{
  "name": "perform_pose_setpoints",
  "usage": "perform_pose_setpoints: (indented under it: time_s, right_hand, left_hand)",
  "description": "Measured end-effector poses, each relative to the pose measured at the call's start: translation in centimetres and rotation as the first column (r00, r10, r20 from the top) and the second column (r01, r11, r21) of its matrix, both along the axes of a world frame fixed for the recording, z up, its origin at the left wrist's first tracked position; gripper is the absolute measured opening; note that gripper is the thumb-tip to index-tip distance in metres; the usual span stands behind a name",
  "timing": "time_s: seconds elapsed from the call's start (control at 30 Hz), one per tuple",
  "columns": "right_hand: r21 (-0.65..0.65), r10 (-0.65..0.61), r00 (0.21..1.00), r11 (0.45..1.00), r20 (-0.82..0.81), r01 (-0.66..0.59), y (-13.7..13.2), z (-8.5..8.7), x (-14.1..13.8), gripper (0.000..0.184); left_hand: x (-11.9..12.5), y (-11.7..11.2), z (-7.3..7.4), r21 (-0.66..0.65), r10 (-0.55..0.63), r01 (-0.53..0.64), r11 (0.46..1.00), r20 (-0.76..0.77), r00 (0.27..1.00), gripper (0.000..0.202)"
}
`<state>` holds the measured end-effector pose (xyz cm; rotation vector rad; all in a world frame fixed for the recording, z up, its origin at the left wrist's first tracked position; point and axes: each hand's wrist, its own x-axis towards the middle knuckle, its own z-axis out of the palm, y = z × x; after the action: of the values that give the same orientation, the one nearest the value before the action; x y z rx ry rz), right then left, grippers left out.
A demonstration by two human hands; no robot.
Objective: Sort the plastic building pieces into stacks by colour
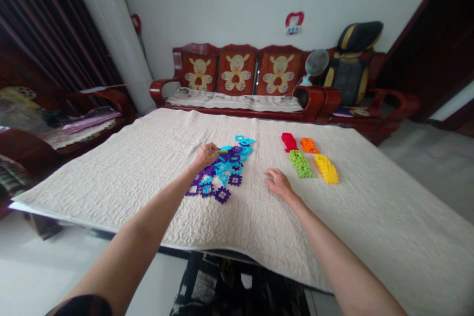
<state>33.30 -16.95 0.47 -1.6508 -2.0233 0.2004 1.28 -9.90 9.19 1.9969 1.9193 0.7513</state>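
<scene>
A loose pile of purple and cyan plastic grid tiles [224,170] lies on the cream quilted cloth [111,177]. My left hand [205,155] hovers over the pile's left side, fingers pinched on a small green piece [221,151]. To the right lie sorted rows of tiles: red [289,141], orange [309,145], green [301,164] and yellow [326,168]. My right hand [278,182] rests on the cloth between the pile and the green row, fingers loosely curled, nothing visible in it.
A red wooden sofa [237,79] with bear cushions stands behind the table. A small fan [314,64] and a black-yellow seat [351,59] are at its right end. A cluttered chair [74,123] stands at the left.
</scene>
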Motion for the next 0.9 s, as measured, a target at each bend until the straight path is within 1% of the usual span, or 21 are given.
perform_pose_setpoints:
  time_s: [0.13,0.23,0.3,0.4,0.47,0.53,0.57,0.63,0.73,0.83,0.87,0.9]
  right_hand:
    - [0.126,0.016,0.999,0.992,-0.031,-0.012,-1.7,-1.1,0.1,0.030]
    - [0.197,-0.004,0.998,0.980,-0.069,0.017,-2.3,-1.6,-0.1,0.029]
    - [0.203,-0.033,0.995,0.978,-0.096,0.052,-2.4,-1.7,-0.2,0.030]
    - [0.202,-0.083,0.990,0.974,-0.114,0.104,-2.5,-1.6,-0.3,0.030]
    - [0.194,-0.104,0.987,0.973,-0.119,0.126,-2.5,-1.5,-0.3,0.029]
    - [0.180,-0.114,0.986,0.974,-0.119,0.135,-2.6,-1.4,-0.3,0.029]
    - [0.174,-0.116,0.987,0.976,-0.116,0.135,-2.7,-1.3,-0.3,0.029]
    - [0.157,-0.115,0.988,0.979,-0.101,0.130,-2.8,-1.2,-0.3,0.029]
    - [0.105,-0.134,0.989,0.985,-0.062,0.140,-3.0,-0.7,-0.7,0.030]
    - [0.015,-0.188,0.982,0.982,0.002,0.188,-3.1,0.4,-2.3,0.029]
    - [-0.019,-0.202,0.979,0.979,0.024,0.202,-3.1,0.8,-3.1,0.029]
    - [-0.050,-0.209,0.977,0.976,0.041,0.211,-3.1,1.3,-4.1,0.030]
  left_hand:
    - [-0.2,-0.3,-0.4,0.076,-0.043,0.043,0.996,-0.003,0.999,0.018]
    - [0.6,-0.8,-0.9,0.134,-0.068,0.067,0.989,0.005,0.998,0.017]
    - [2.1,-1.3,-1.4,0.158,-0.119,0.119,0.980,-0.011,0.993,0.015]
    - [4.9,-2.2,-2.8,0.156,-0.230,0.230,0.961,-0.023,0.973,0.014]
    - [6.5,-2.7,-3.9,0.142,-0.313,0.312,0.939,-0.013,0.950,0.018]
    - [7.2,-3.0,-4.9,0.126,-0.396,0.393,0.911,0.002,0.918,0.029]
    - [7.1,-3.1,-5.3,0.122,-0.429,0.425,0.897,0.010,0.903,0.035]
    - [6.2,-3.1,-6.0,0.136,-0.465,0.458,0.878,0.021,0.885,0.044]
    - [3.8,-3.0,-6.9,0.230,-0.490,0.478,0.848,-0.008,0.872,0.043]
    - [1.8,-3.6,-7.9,0.325,-0.550,0.546,0.772,-0.089,0.831,0.034]
    - [1.3,-3.9,-8.2,0.332,-0.569,0.575,0.748,-0.126,0.813,0.037]
    - [1.0,-4.2,-8.5,0.324,-0.578,0.597,0.734,-0.166,0.799,0.045]
